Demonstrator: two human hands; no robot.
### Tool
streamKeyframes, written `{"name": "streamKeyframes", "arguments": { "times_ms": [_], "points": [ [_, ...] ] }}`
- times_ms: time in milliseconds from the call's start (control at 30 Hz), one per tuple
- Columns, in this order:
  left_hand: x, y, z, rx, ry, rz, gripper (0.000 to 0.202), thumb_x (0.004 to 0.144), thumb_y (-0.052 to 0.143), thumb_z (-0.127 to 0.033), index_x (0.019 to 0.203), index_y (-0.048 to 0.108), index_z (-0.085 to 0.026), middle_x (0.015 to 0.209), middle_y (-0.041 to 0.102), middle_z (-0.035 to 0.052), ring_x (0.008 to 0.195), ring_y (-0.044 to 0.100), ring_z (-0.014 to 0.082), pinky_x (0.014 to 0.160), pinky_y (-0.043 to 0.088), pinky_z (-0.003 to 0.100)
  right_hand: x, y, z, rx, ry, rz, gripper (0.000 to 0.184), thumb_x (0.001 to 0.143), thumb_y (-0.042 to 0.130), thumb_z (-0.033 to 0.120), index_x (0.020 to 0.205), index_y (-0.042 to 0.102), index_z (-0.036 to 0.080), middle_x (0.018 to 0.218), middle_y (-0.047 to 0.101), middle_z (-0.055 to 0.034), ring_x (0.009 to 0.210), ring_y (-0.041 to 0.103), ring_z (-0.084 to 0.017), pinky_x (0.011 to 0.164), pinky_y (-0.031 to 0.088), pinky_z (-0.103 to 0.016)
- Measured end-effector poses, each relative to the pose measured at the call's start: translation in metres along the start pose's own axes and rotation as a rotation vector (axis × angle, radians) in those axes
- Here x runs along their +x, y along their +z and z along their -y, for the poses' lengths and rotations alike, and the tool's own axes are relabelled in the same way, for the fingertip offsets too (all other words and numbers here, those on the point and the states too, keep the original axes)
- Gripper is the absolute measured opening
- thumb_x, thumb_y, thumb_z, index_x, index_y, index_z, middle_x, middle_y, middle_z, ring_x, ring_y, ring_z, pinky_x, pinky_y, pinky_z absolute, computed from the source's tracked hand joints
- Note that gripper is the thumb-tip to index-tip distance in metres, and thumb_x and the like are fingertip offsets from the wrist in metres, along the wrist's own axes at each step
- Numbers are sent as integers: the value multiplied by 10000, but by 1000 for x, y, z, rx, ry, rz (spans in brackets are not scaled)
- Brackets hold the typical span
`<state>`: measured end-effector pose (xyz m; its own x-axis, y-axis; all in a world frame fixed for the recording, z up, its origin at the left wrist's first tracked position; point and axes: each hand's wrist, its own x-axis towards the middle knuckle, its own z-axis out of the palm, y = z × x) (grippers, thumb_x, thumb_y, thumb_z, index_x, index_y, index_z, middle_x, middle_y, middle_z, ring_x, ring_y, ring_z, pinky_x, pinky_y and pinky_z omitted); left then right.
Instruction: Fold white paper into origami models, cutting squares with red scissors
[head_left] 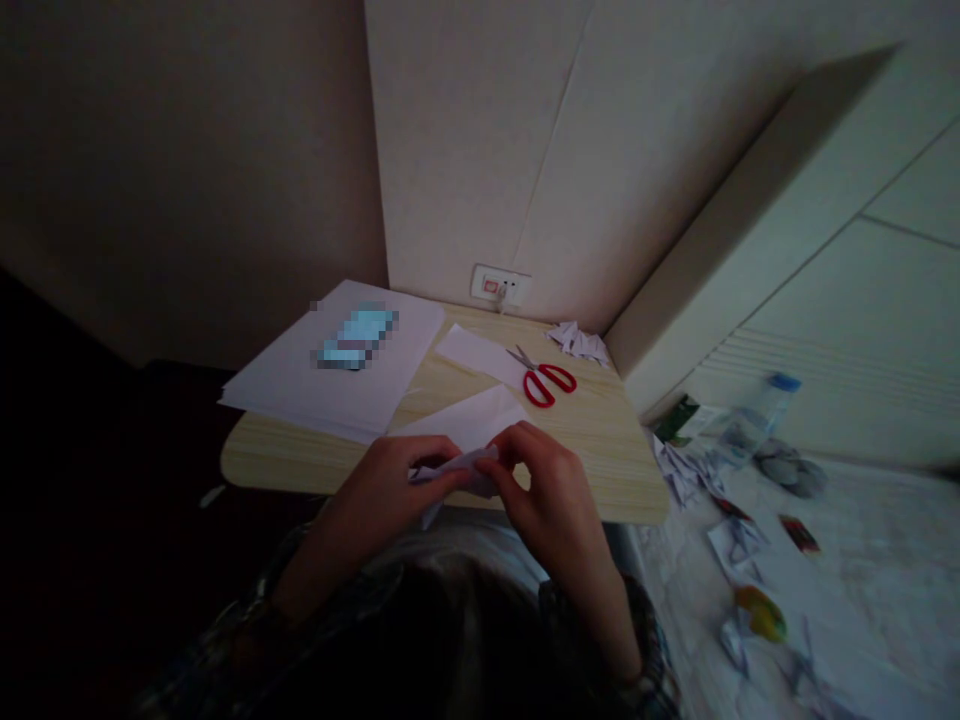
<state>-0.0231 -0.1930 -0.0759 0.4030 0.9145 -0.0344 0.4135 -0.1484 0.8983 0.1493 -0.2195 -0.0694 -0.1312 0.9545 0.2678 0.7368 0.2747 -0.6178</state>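
My left hand (390,485) and my right hand (547,490) meet over the near edge of a small wooden table (600,440). Both pinch a folded piece of white paper (457,468) between their fingertips, the left gripping its left end and the right its right end. Just beyond the hands a larger white sheet (472,415) lies flat on the table. Red-handled scissors (544,380) rest farther back to the right, their blades on another white sheet (476,350).
A stack of white paper (300,385) covers the table's left part. Crumpled paper pieces (577,342) lie in the back right corner below a wall socket (499,287). On the bed to the right are folded paper pieces (686,470), a plastic bottle (750,415) and small objects.
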Motion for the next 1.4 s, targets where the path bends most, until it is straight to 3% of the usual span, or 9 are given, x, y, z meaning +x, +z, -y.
{"name": "streamKeyframes", "arguments": {
  "times_ms": [133,233,367,667,867,1133,1400],
  "points": [
    [-1,2,-3,-40,11,-102,211,769,645,-365,636,700,-212,641,691,-16,673,618,192,615,434,235,0,0,0,160,-27,-68,153,838,639,141,709,577,193,699,600,1,672,561,-160,635,425,-269],
    [-2,4,-4,-96,-15,-173,225,749,670,-384,614,679,-204,604,645,-17,619,581,170,559,424,221,-3,-6,-1,330,-47,-133,29,847,644,167,835,631,190,784,649,-14,732,601,-165,684,475,-276],
    [-2,8,-4,-208,-59,-188,228,730,693,-397,653,705,-183,622,642,-13,591,563,150,523,416,210,-6,-17,0,345,-68,-210,98,805,688,138,866,655,207,818,658,-6,776,607,-166,720,487,-279],
    [0,14,1,-374,-104,-89,236,675,740,-404,719,752,-173,709,717,14,651,616,177,572,479,228,-5,-21,-5,283,-94,-154,131,843,623,109,764,623,213,758,650,3,741,602,-165,695,480,-269],
    [-1,7,1,-488,-87,21,149,660,763,-284,798,777,-231,782,764,22,800,689,223,712,530,265,-5,-23,-7,243,-119,-111,140,858,615,104,770,617,212,764,634,5,745,593,-159,690,467,-257],
    [3,6,6,-444,-85,82,182,672,777,-344,783,741,-205,824,770,31,835,707,253,787,559,332,-6,-23,-3,242,-161,-63,142,876,609,108,772,628,204,791,621,-8,762,586,-160,691,474,-257],
    [1,13,2,-545,-151,135,245,632,784,-305,813,663,-192,758,730,5,745,683,215,705,530,306,-7,-24,-2,220,-205,-93,151,866,621,98,797,662,225,823,582,-7,774,564,-157,677,470,-263]
  ]
}}
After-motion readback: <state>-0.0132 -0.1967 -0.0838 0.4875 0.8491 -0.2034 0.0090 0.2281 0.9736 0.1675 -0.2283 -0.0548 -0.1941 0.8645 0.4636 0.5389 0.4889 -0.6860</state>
